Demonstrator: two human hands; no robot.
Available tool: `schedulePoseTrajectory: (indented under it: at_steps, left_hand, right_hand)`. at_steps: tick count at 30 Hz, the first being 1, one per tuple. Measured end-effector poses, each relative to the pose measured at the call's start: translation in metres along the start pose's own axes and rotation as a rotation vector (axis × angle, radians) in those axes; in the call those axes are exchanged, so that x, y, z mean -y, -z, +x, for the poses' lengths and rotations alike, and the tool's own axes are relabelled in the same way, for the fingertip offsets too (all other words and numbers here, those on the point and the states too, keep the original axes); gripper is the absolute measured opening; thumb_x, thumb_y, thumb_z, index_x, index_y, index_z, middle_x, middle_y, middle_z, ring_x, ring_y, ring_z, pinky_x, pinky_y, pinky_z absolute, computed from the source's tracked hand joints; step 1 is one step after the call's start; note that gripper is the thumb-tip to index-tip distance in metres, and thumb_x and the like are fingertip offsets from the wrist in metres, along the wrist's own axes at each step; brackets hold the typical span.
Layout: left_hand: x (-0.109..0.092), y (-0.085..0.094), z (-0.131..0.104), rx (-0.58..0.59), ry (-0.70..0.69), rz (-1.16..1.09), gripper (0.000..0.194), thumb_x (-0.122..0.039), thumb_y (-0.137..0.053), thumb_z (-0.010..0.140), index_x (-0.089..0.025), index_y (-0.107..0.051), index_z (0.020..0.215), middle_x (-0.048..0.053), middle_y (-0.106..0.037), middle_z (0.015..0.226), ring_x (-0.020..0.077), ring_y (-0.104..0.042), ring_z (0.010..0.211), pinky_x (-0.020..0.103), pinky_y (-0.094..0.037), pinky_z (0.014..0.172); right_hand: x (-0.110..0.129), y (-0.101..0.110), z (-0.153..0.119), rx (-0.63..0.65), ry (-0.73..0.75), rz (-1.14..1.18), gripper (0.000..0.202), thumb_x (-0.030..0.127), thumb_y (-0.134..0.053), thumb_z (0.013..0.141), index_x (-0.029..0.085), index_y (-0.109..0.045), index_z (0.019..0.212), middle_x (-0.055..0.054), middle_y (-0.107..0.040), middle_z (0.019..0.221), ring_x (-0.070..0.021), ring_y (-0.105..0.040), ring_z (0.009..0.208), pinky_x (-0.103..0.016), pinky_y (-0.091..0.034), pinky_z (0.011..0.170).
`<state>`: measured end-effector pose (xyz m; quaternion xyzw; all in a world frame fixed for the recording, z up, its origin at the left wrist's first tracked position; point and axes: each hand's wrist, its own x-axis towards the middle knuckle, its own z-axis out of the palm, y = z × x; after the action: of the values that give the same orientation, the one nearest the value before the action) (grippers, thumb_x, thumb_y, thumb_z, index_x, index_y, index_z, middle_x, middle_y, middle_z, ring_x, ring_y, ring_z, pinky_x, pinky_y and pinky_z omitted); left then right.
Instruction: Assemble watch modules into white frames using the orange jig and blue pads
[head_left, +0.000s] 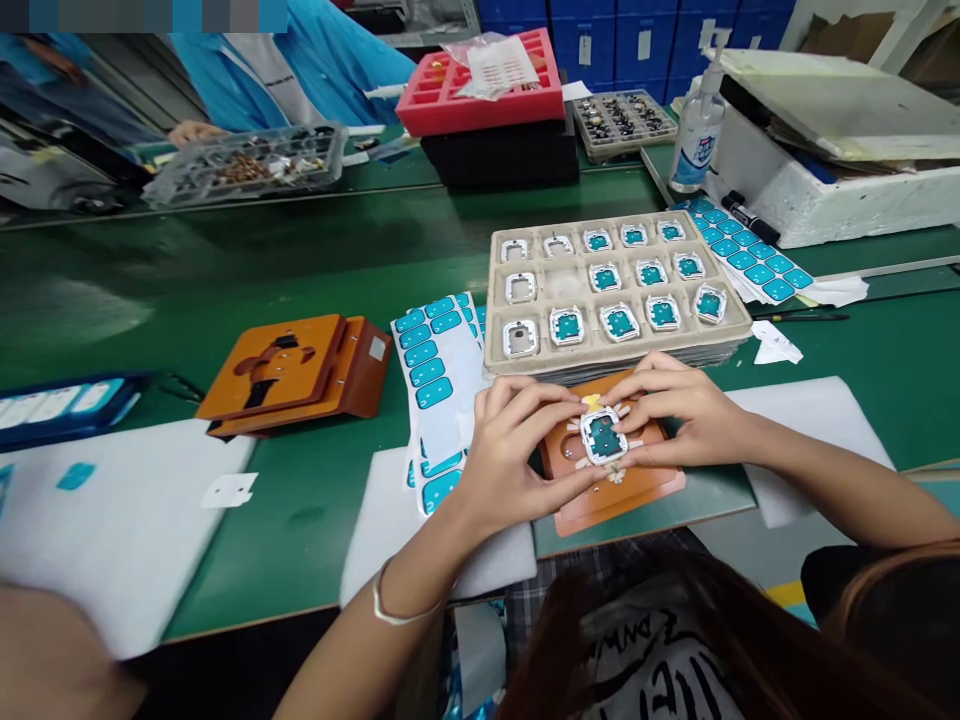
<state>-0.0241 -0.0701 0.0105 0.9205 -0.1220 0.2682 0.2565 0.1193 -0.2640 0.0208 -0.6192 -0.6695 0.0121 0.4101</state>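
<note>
gentle, even grip on the white frame (602, 440)

my left hand (510, 452) and right hand (681, 410) both pinch its edges, over the orange fixture (630, 502); whether it's fully seated, i can't tell. i'd judge it best to press evenly from both sides, keeping it level. i count one frame held, fourteen tray frames (663, 313) in the beige tray (491, 300), ten with teal middles, four without, and one pump bottle (696, 145).

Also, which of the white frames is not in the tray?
The white frame held by the left hand and right hand, over the orange block; the other frames sit in compartments of the beige tray.
</note>
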Motion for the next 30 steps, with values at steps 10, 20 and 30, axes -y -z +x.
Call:
schedulePoseTrajectory:
  at_steps: [10,20,30]
  left_hand:
    - [0.004,-0.003,-0.002,0.108,0.078,-0.103,0.035,-0.049,-0.074,0.079,-0.022,-0.063,0.1,0.007,-0.065,0.111,0.0248,-0.052,0.102,0.044,-0.039,0.088]
    - [-0.002,-0.009,0.0,0.058,-0.117,-0.09,0.077,-0.065,-0.055,0.085,-0.032,-0.032,0.15,0.012,-0.049,0.13,0.0272,-0.043,0.113,0.044,-0.038,0.096]
    - [-0.007,-0.005,0.0,-0.317,-0.198,0.121,0.042,-0.047,-0.056,0.092,-0.039,-0.052,0.133,0.006,-0.064,0.103,0.0236,-0.05,0.094,0.04,-0.04,0.08]
  right_hand:
    - [-0.003,-0.002,-0.003,0.087,-0.041,-0.04,0.021,0.041,-0.075,0.08,0.02,-0.071,0.078,-0.009,-0.071,0.106,-0.0222,-0.053,0.09,-0.038,-0.047,0.078]
    - [0.008,-0.011,-0.001,-0.089,-0.194,0.319,0.051,0.035,-0.083,0.069,0.021,-0.054,0.109,-0.004,-0.064,0.097,-0.0157,-0.06,0.081,-0.03,-0.052,0.07]
    - [0.021,-0.009,0.003,0.049,-0.581,1.263,0.051,0.02,-0.083,0.071,0.02,-0.055,0.114,-0.004,-0.067,0.106,-0.0125,-0.069,0.088,-0.028,-0.056,0.081]
